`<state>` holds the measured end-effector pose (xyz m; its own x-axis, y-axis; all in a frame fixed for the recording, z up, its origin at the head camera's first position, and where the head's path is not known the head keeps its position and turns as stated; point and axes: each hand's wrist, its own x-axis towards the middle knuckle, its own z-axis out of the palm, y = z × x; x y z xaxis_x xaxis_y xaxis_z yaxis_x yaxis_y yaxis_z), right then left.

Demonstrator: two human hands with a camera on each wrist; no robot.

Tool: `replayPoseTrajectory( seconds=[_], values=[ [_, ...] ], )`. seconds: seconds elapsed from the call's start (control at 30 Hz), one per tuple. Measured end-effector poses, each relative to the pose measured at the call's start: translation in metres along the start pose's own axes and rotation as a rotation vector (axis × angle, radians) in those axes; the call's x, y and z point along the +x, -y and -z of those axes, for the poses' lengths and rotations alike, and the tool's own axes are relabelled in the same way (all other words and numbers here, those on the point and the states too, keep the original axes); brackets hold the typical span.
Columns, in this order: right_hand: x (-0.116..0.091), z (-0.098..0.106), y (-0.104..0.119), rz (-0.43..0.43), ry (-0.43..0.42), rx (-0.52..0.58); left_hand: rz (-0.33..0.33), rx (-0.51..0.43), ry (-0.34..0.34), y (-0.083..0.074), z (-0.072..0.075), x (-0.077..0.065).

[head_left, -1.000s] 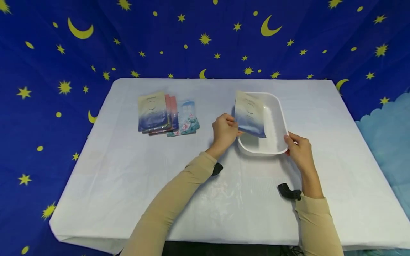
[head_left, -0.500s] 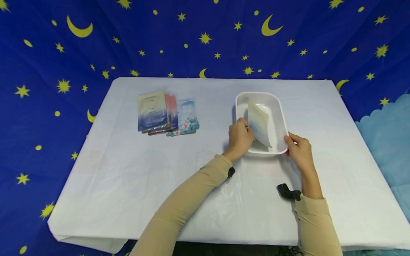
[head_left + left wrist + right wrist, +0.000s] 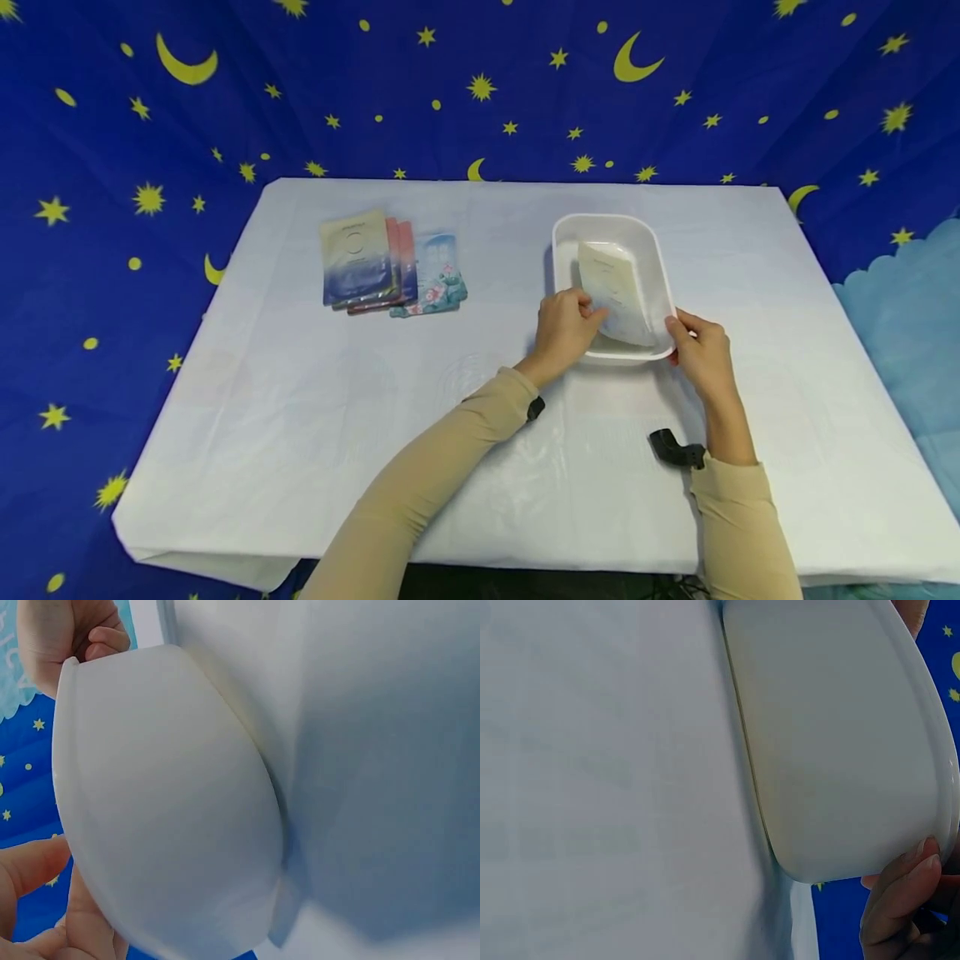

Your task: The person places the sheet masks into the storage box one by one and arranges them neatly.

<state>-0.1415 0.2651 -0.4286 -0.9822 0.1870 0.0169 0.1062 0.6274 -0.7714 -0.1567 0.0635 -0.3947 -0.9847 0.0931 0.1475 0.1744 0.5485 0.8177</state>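
Observation:
A cream-to-blue sheet mask packet (image 3: pixel 615 287) lies tilted inside a white plastic basin (image 3: pixel 609 225). My left hand (image 3: pixel 564 327) is over the basin's near-left rim, its thumb reaching across the packet's edge. In the left wrist view the left hand's thumb and fingers (image 3: pixel 45 862) are parted beside the basin wall (image 3: pixel 172 795). My right hand (image 3: pixel 705 350) grips the basin's near-right corner, thumb on the rim. From the right wrist view, its fingers (image 3: pixel 904 896) curl under that rim against the basin (image 3: pixel 840 750).
Left of the basin, a pile of sheet mask packets (image 3: pixel 356 258) lies on the white-covered table (image 3: pixel 300 433): cream-blue on top, pink ones (image 3: pixel 407 258) beneath, blue floral ones (image 3: pixel 441 279) beside. A blue star-patterned curtain (image 3: pixel 525 50) hangs behind. Black wrist camera mounts (image 3: pixel 675 450) jut from the wrists.
My left hand has carried the packet rightward and down into the basin and let go of it; the packet has tipped flatter. The right hand stays on the corner.

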Motion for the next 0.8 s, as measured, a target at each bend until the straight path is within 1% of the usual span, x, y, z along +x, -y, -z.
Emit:
replayPoseTrajectory(
  seconds=[0.07,0.13,0.2,0.27,0.33,0.4,0.5,0.57,0.63,0.7,0.73,0.8],
  values=[
    [0.000,-0.001,0.000,-0.002,0.010,0.008,-0.018,0.011,-0.007,0.002,0.004,-0.001],
    [0.000,-0.002,0.000,-0.003,0.022,0.015,-0.040,0.026,-0.037,0.004,0.011,-0.002],
    [0.001,-0.002,0.000,-0.003,0.029,0.020,-0.054,0.033,-0.079,0.007,0.019,-0.003],
    [0.001,-0.002,0.000,-0.003,0.029,0.020,-0.053,0.040,-0.124,0.012,0.029,-0.003],
    [0.001,-0.001,0.000,-0.003,0.025,0.015,-0.040,0.029,-0.159,0.019,0.042,-0.004],
    [0.001,-0.001,-0.001,-0.006,0.022,0.012,-0.015,0.010,-0.196,0.029,0.059,-0.003],
    [0.001,-0.001,-0.001,-0.011,0.024,0.009,0.032,0.017,-0.279,0.052,0.089,-0.002],
    [0.001,-0.002,-0.001,-0.015,0.024,0.013,0.079,0.051,-0.350,0.071,0.113,-0.001],
    [0.001,-0.001,0.000,-0.018,0.025,0.013,0.158,0.115,-0.419,0.092,0.139,0.000],
    [0.000,-0.001,0.001,-0.017,0.027,0.012,0.269,0.183,-0.470,0.112,0.166,0.000],
    [0.000,0.000,0.001,-0.016,0.027,0.009,0.331,0.200,-0.481,0.122,0.179,0.000],
    [-0.001,0.002,0.002,-0.013,0.023,0.000,0.455,0.245,-0.474,0.139,0.203,0.001]
  ],
)
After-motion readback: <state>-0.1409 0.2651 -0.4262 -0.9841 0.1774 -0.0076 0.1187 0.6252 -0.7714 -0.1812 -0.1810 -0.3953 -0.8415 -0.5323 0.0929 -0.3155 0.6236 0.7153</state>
